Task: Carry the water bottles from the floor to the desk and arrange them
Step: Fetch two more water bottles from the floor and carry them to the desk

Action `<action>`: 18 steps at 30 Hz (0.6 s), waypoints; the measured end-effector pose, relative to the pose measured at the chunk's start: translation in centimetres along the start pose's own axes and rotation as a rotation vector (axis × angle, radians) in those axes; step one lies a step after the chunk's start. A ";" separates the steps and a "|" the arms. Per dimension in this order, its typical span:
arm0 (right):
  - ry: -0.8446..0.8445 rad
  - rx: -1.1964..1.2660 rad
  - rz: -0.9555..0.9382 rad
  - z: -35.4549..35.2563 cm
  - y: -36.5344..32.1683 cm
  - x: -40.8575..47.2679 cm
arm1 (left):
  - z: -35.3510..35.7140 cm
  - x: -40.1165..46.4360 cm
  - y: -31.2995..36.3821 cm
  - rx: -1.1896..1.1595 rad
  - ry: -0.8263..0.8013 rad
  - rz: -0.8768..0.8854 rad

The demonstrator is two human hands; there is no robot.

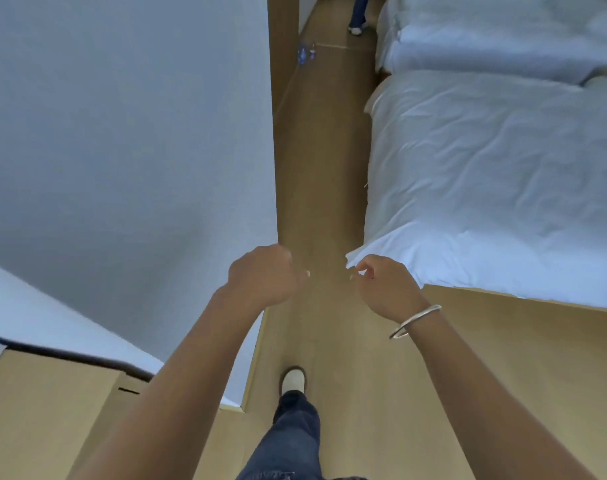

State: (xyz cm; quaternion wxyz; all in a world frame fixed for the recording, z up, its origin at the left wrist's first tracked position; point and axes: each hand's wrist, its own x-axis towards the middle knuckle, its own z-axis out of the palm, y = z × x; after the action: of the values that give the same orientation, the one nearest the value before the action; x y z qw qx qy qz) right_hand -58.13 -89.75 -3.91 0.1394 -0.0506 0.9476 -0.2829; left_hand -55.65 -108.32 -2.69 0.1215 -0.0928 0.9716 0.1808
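Between wall (122,133) and bed (485,168), we hold out our left hand (264,277) and right hand (385,289), fingers loosely curled, empty; bottles (305,53) lie far down the floor (322,168).

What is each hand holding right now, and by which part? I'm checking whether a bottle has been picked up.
Nothing. The left hand and right hand are loosely curled and empty; the small blue-labelled water bottles stand far down the wooden floor.

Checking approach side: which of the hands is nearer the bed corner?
Right. The right hand is just beside the bed corner, while the left hand is farther off, toward the wall side of the aisle.
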 end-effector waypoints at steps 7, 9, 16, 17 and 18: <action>0.060 -0.003 0.059 -2.0 -2.6 8.0 | -3.6 10.4 1.7 0.025 -0.098 0.114; 0.080 -0.003 0.065 -2.2 -3.3 10.0 | -4.5 12.9 2.4 0.050 -0.140 0.167; 0.059 -0.022 0.088 -1.4 -4.8 14.7 | -5.2 17.2 2.2 -0.125 -0.208 0.262; 0.054 -0.023 0.085 -1.4 -4.8 15.2 | -5.0 17.3 1.5 -0.179 -0.209 0.249; 0.050 -0.024 0.076 -1.3 -4.7 15.8 | -4.6 17.4 0.9 -0.219 -0.214 0.239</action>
State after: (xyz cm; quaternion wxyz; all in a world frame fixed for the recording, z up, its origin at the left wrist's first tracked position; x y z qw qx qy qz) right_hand -73.57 -95.76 -3.97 0.1258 -0.0092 0.9554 -0.2671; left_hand -73.39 -111.59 -2.89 0.1908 0.0306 0.9317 0.3075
